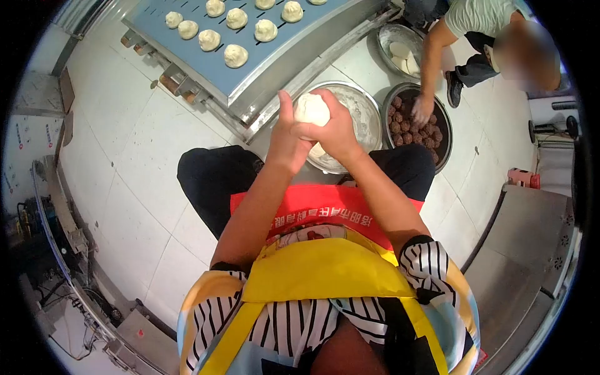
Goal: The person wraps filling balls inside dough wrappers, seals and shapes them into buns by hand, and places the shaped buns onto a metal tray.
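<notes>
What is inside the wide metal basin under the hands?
The basin shows whitish smears and part of a pale lump; the left hand and right hand cover the rest of the lump and anything beneath them.

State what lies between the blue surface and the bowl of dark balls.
In the head view, a metal basin, partly hidden by the left hand, right hand and dough they hold.

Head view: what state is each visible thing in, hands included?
Dough ball: rounded, between both hands
Left hand: thumb raised, fingers mostly hidden
Right hand: curled around the dough ball
Near basin: dusted white inside
Dark bowl: holding brown balls
Far basin: holding pale dough
Blue surface: bearing shaped dough
Co-worker's hand: whitened, at brown balls
</notes>
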### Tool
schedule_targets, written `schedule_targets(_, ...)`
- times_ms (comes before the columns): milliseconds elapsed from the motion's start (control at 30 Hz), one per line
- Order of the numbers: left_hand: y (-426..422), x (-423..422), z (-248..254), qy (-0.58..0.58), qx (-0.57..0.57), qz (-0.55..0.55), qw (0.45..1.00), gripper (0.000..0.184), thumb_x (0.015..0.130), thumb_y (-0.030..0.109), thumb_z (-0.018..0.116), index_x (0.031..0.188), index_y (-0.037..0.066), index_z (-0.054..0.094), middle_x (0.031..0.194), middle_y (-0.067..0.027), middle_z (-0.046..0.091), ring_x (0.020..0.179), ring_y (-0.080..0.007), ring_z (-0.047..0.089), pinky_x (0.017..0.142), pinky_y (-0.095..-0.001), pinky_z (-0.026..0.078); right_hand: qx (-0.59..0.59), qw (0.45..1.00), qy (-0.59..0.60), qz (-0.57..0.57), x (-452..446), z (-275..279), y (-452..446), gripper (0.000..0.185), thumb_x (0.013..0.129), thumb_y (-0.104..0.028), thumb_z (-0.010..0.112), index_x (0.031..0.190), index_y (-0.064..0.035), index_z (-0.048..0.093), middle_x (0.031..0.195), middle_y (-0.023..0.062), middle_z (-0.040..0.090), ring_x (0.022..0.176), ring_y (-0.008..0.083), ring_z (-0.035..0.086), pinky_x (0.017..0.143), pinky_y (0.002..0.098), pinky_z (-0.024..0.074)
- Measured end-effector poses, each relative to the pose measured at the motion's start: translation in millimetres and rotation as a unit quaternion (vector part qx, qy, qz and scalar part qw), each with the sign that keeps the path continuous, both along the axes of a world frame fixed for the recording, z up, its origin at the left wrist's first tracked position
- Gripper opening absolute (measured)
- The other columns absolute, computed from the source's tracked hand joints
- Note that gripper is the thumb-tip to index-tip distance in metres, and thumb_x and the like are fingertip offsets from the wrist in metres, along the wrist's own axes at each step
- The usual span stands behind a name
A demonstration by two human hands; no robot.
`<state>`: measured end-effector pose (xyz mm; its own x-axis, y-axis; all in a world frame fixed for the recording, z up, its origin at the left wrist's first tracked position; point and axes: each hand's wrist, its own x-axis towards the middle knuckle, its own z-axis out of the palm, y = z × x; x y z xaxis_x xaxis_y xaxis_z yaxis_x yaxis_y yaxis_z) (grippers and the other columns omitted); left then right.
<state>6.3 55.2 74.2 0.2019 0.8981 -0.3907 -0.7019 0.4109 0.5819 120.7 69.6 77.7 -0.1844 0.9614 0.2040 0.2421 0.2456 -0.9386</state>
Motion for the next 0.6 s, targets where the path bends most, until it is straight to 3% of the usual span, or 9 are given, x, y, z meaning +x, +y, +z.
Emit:
schedule_targets(67, 1, -2, -7, 0.03, 0.039, -0.011, 0.999, 0.07, 0.09, 0.067, 0.036, 0.124, 0.007, 0.051, 0.119, -0.0067, 0.059, 0.11, -0.0191, 0.057, 0.091, -0.0405, 0.046, 0.033, 0.998, 0.04, 0.038, -1, 4, 1, 0.057, 0.063, -0.025, 0.08, 0.11, -0.0013, 0.057, 0.089, 0.0104, 0.064, 0.079, 0.0179, 0.063, 0.073, 0.0294, 0.0512)
schedule_targets(100, 1, -7, -9, 0.049, 0.024, -0.049, 0.997, 0.07, 0.091, 0.067, 0.036, 0.125, 0.007, 0.05, 0.12, -0.0067, 0.059, 0.112, -0.0192, 0.056, 0.092, -0.041, 0.045, -0.049, 0.988, 0.125, 0.08, 2, 10, -3, 0.055, 0.062, -0.024, 0.08, 0.107, -0.0009, 0.058, 0.093, 0.0097, 0.063, 0.084, 0.0191, 0.062, 0.076, 0.0308, 0.0506)
schedule_targets(167, 3, -17, -2, 0.087, -0.003, -0.132, 0.987, 0.069, 0.091, 0.066, 0.036, 0.128, 0.008, 0.048, 0.121, -0.0068, 0.058, 0.114, -0.0195, 0.055, 0.094, -0.0419, 0.043, -0.089, 0.99, 0.094, 0.051, 1, 11, -8, 0.055, 0.063, -0.023, 0.079, 0.108, -0.0009, 0.057, 0.094, 0.01, 0.063, 0.083, 0.0179, 0.062, 0.074, 0.0309, 0.0511)
schedule_targets(233, 1, -6, 8, 0.033, -0.039, -0.024, 0.998, 0.063, 0.093, 0.061, 0.039, 0.122, 0.007, 0.05, 0.109, -0.0063, 0.061, 0.098, -0.0183, 0.061, 0.077, -0.0372, 0.05, -0.119, 0.991, 0.062, 0.025, -2, 13, -4, 0.056, 0.063, -0.023, 0.079, 0.109, -0.0008, 0.057, 0.095, 0.0103, 0.062, 0.081, 0.0166, 0.062, 0.072, 0.031, 0.0515)
schedule_targets(267, -2, 0, 13, 0.006, -0.059, 0.029, 0.998, 0.059, 0.093, 0.059, 0.041, 0.119, 0.006, 0.05, 0.104, -0.0061, 0.062, 0.09, -0.0177, 0.063, 0.069, -0.0348, 0.053, -0.075, 0.996, 0.035, 0.019, -2, 12, -2, 0.055, 0.064, -0.023, 0.079, 0.109, -0.0007, 0.057, 0.094, 0.0107, 0.062, 0.08, 0.0164, 0.062, 0.07, 0.0309, 0.0515)
schedule_targets(333, -1, -3, 14, -0.006, -0.014, 0.0, 1.0, 0.058, 0.092, 0.061, 0.041, 0.119, 0.01, 0.05, 0.1, -0.0041, 0.062, 0.085, -0.0169, 0.064, 0.064, -0.0346, 0.053, 0.013, 1.0, -0.022, 0.004, -4, 11, 0, 0.054, 0.065, -0.024, 0.079, 0.108, -0.0005, 0.057, 0.092, 0.0115, 0.062, 0.077, 0.016, 0.062, 0.068, 0.0307, 0.0516)
schedule_targets(433, 1, -16, 1, -0.005, 0.035, -0.082, 0.996, 0.059, 0.092, 0.063, 0.04, 0.118, 0.012, 0.051, 0.099, -0.0036, 0.063, 0.081, -0.0159, 0.064, 0.058, -0.0335, 0.052, -0.265, 0.94, 0.152, 0.149, 6, 31, -2, 0.054, 0.066, -0.025, 0.078, 0.109, -0.0004, 0.056, 0.093, 0.0125, 0.062, 0.079, 0.0182, 0.063, 0.07, 0.0331, 0.0516)
schedule_targets(500, 1, -15, -1, 0.047, 0.016, -0.096, 0.994, 0.061, 0.091, 0.065, 0.038, 0.116, 0.011, 0.052, 0.098, -0.0037, 0.063, 0.079, -0.0151, 0.064, 0.054, -0.0327, 0.052, -0.162, 0.978, 0.1, 0.082, 0, 13, 0, 0.054, 0.067, -0.024, 0.077, 0.11, -0.0009, 0.056, 0.093, 0.0131, 0.061, 0.08, 0.0189, 0.062, 0.071, 0.0345, 0.0517)
schedule_targets(600, -1, 2, 21, 0.023, -0.061, 0.051, 0.997, 0.061, 0.09, 0.067, 0.039, 0.108, 0.012, 0.056, 0.093, -0.0039, 0.064, 0.075, -0.0159, 0.064, 0.049, -0.0343, 0.049, -0.02, 0.999, 0.006, 0.035, -8, 10, 3, 0.054, 0.067, -0.025, 0.077, 0.111, -0.0021, 0.055, 0.091, 0.0126, 0.062, 0.08, 0.0193, 0.062, 0.072, 0.0349, 0.0517)
